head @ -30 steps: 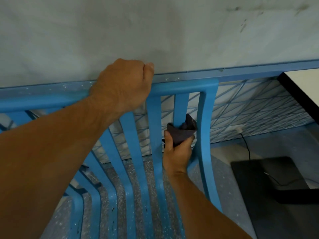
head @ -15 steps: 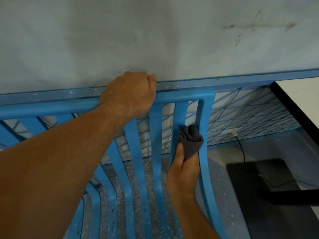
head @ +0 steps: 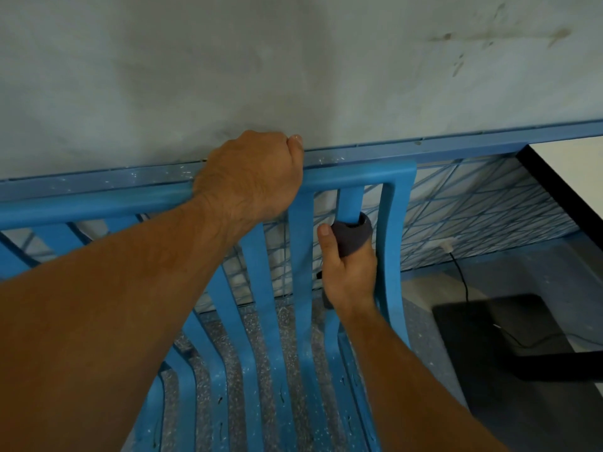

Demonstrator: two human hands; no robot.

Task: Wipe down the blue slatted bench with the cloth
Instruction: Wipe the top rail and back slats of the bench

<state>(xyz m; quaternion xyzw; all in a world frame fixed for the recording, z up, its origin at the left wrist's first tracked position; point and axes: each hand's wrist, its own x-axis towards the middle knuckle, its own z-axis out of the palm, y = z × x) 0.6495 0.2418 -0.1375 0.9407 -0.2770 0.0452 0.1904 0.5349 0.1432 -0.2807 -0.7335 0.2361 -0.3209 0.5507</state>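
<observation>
Gripping the rail (head: 355, 176) along the top of the bench (head: 257, 282), the left hand (head: 248, 177) has its fingers curled over the far side, knuckles up and thumb tip pointing right. Its forearm crosses the picture from the lower left.

The right hand (head: 350, 275) comes up from below and holds the cloth (head: 352, 238), a dark grey wad, closed round one slat (head: 350, 200) of the backrest. This is the second slat from the right end, and the cloth sits high on it, a little under the rail. The thumb (head: 324, 231) lies straight up the left side of the cloth. The fingers go round behind the slat and are hidden, so how tightly they close cannot be told. A bit of cloth pokes out below the heel of the hand. Just right of the hand stands the end post (head: 393, 239), close to the knuckles; whether they touch it cannot be told.

The slats bend forward into the seat at the bottom, with white flecks on them and a speckled floor (head: 287, 337) showing between. Behind the bench rises a pale, stained wall (head: 293, 60) with a blue strip (head: 456, 141) along it, and below that a panel (head: 489, 207) of crossing blue lines. At the right are a white table (head: 571, 171) with a black edge, a black cable (head: 460, 275) and a dark slab (head: 489, 337) on the floor.
</observation>
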